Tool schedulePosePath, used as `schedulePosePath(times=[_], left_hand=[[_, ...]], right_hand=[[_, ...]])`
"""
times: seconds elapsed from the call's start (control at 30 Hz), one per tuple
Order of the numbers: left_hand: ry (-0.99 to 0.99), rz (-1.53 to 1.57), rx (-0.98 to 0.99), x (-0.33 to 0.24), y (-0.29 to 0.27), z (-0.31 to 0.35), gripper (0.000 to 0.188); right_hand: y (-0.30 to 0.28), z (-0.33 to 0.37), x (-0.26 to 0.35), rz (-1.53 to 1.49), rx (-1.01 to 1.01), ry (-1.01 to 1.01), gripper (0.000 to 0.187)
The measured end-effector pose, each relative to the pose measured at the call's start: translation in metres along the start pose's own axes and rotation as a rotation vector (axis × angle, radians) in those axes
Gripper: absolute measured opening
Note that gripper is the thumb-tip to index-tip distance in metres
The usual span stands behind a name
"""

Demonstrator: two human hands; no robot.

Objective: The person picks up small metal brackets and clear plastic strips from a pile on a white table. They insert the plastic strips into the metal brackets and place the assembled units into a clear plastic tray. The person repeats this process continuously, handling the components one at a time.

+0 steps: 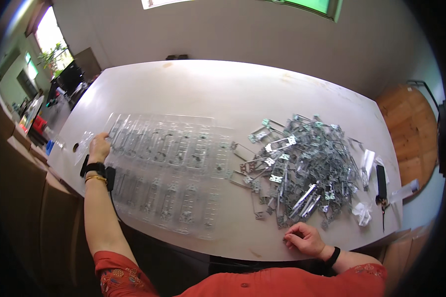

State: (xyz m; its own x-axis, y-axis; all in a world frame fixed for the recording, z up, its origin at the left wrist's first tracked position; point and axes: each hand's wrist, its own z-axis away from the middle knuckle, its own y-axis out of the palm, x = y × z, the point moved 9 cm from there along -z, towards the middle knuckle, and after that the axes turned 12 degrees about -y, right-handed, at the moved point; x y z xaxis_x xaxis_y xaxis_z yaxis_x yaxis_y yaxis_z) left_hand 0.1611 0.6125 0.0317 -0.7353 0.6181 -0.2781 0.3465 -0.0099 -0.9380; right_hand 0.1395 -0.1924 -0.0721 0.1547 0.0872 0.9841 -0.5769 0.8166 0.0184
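On the left half of the table lies a clear plastic tray (pixel 214 148) with rows of long slots, many holding thin metal brackets (pixel 187 203). At its far left end is my left hand (pixel 100 147), fingers bent together at the tray's edge; what they pinch, if anything, is hidden. By the table's front edge rests my right hand (pixel 305 240), its fingers curled in toward the thumb. Whatever may be between those fingertips is too small to name. Just beyond it spreads a large heap of loose silvery metal brackets (pixel 314 168).
Right of the heap lie crumpled white plastic (pixel 362 214), a black strip-like object (pixel 381 183) and a clear plastic piece (pixel 404 192). The white table (pixel 223 89) has a dark round hole near its left edge. A round wooden board (pixel 411 133) stands beyond the right edge.
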Motion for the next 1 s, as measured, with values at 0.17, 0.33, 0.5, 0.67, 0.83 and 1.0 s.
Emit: schedulePosePath(times=[0.17,0.33,0.5,0.67,0.83,1.0], left_hand=[[0.076,-0.009,-0.069,0.014,-0.001,-0.006,0.039],[0.179,0.063,-0.096,0.001,-0.028,0.000,0.044],[0.293,0.081,-0.154,-0.072,-0.081,0.047,0.038],[0.382,0.356,-0.124,-0.178,-0.159,0.176,0.033],[0.557,0.526,-0.038,-0.256,-0.190,0.305,0.030],[0.638,0.656,0.122,-0.295,-0.183,0.410,0.024]], right_hand=[[0.004,-0.001,0.002,-0.020,0.043,-0.035,0.009],[0.007,-0.003,0.005,-0.007,0.073,-0.058,0.010],[0.010,-0.001,0.016,0.084,0.104,-0.203,0.011],[0.014,0.004,0.015,0.087,0.180,-0.265,0.011],[0.003,0.022,0.010,0.138,0.221,-0.324,0.013],[-0.023,0.046,0.006,0.129,0.184,-0.232,0.013]])
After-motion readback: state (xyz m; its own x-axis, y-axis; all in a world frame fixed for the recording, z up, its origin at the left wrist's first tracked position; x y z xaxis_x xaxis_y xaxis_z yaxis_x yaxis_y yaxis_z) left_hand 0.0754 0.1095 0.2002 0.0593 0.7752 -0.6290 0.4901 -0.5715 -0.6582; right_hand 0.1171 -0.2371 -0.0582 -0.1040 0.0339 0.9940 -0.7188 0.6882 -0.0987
